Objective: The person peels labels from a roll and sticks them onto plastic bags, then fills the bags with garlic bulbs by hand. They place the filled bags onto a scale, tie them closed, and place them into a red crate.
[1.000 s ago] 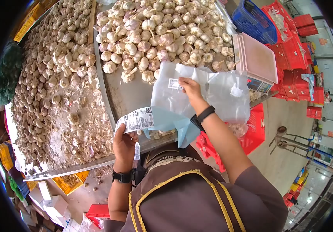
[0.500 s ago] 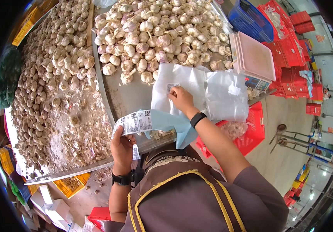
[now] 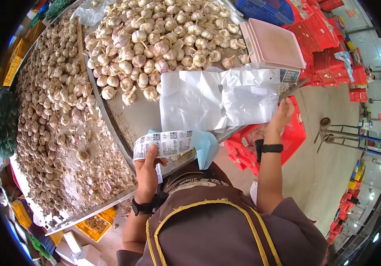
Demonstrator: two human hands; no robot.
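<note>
My left hand [image 3: 148,167] is closed on a strip of printed white labels [image 3: 168,144] with pale blue backing [image 3: 207,150] curling away to the right. A short label end hangs below the fingers. Flat white plastic bags [image 3: 190,99] lie on the table's metal edge in front of me, with a second panel of bag [image 3: 250,99] to their right. My right hand [image 3: 282,114] is at the right edge of that panel, above a red crate [image 3: 294,126]. Its fingers are curled, and I cannot make out what is in them.
Piled garlic bulbs [image 3: 168,35] cover the table behind the bags, and more garlic [image 3: 51,84] lies at left among loose skins. A scale [image 3: 274,44] stands at the right corner, near a blue basket [image 3: 266,11]. Red crates [image 3: 314,33] are stacked beyond.
My right hand has moved from the left bag to the right edge of the bags. The label seen under its fingers no longer shows there. My left hand still holds the strip.
</note>
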